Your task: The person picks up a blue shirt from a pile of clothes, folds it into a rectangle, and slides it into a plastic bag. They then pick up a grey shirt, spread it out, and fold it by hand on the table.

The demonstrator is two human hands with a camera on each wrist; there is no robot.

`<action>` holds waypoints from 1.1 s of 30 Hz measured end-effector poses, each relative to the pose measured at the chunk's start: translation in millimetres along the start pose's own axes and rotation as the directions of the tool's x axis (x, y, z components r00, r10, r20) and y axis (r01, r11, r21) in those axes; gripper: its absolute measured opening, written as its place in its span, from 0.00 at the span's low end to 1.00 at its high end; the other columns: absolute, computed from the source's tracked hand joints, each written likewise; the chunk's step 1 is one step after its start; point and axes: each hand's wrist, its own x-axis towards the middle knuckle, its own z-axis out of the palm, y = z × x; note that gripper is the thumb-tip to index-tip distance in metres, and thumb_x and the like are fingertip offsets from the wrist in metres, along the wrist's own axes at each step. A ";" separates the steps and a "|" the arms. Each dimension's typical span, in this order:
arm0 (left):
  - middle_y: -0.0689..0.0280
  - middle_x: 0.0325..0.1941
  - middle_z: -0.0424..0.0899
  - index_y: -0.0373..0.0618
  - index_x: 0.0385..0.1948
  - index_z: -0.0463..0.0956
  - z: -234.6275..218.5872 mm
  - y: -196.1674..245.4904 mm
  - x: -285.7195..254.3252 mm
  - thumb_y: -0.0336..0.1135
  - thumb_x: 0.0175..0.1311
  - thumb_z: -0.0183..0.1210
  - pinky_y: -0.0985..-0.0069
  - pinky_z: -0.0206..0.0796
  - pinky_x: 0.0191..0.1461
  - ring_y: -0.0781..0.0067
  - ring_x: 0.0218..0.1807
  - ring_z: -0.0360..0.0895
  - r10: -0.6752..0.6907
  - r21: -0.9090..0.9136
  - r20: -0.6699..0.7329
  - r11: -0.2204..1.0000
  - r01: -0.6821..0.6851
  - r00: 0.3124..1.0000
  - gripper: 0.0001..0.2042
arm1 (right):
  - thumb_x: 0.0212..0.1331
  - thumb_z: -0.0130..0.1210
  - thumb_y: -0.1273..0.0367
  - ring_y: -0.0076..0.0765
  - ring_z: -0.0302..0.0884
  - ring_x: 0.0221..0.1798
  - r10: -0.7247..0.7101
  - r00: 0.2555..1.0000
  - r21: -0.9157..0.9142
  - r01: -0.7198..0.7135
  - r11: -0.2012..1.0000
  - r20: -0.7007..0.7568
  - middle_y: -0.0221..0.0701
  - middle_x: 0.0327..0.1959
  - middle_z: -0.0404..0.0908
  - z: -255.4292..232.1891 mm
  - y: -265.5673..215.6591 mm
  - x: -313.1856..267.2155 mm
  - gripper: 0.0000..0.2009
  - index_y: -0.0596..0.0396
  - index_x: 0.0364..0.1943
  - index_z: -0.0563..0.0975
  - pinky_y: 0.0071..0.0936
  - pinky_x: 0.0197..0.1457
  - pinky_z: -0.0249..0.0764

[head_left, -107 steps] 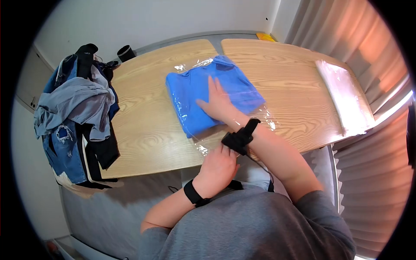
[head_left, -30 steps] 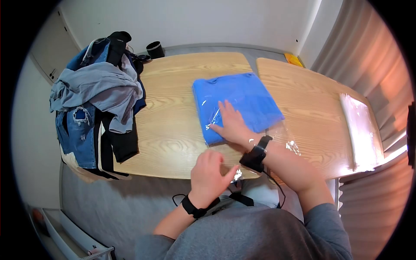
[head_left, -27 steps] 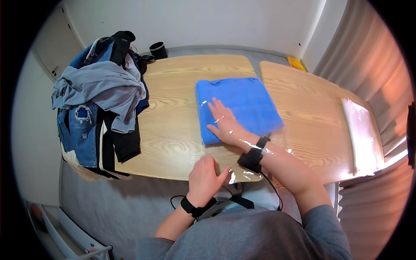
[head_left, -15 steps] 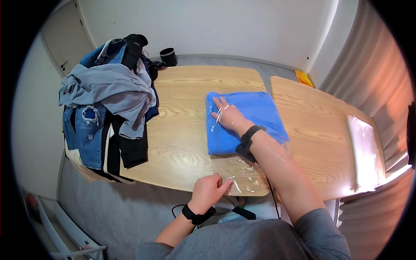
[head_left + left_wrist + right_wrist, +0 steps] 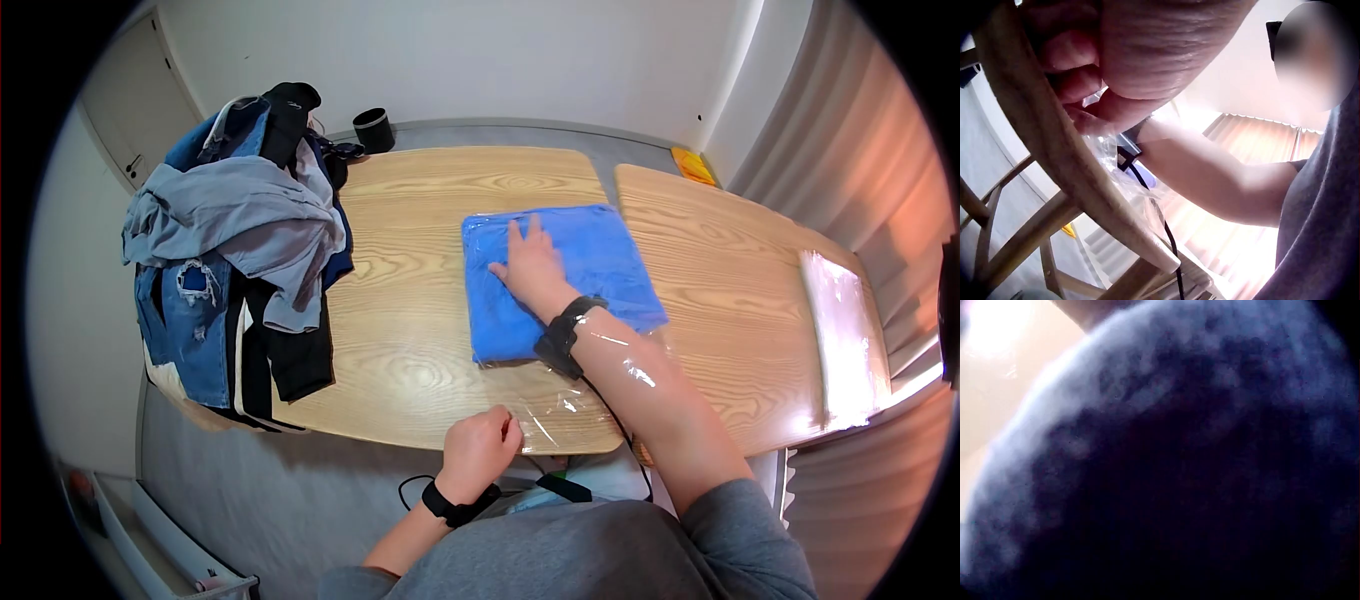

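A folded blue garment (image 5: 600, 250) lies in a clear plastic bag (image 5: 560, 412) on the table. My right hand (image 5: 535, 270) rests on the garment with fingers spread, and plastic glints across that forearm, which reaches in through the bag's mouth. At the table's front edge my left hand (image 5: 480, 450) has its fingers curled and pinches the bag's near edge; the left wrist view shows these curled fingers (image 5: 1075, 65) with clear plastic (image 5: 1107, 150) coming out beside them. Blurred blue cloth (image 5: 1179, 456) fills most of the right wrist view.
A heap of clothes (image 5: 235, 215), with jeans and a grey piece on top, covers the left end of the wooden table (image 5: 400, 330). A stack of shiny clear bags (image 5: 845, 340) lies at the right end. A black bin (image 5: 373, 130) stands behind.
The blue garment has become flatter and squarer. My right hand has slid farther up it during the last second. My left thumb, earlier stuck out, has folded in at the bag's edge.
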 end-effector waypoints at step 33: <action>0.59 0.13 0.68 0.41 0.18 0.63 -2.4 -2.8 5.5 0.43 0.55 0.62 0.67 0.58 0.22 0.58 0.17 0.67 -0.128 -0.207 -0.037 0.971 0.118 0.991 0.19 | 0.58 0.41 0.44 0.55 0.37 0.73 0.254 0.965 -0.237 -0.262 0.936 -0.065 0.49 0.69 0.47 -41.4 60.7 -152.0 0.35 0.49 0.66 0.57 0.58 0.68 0.37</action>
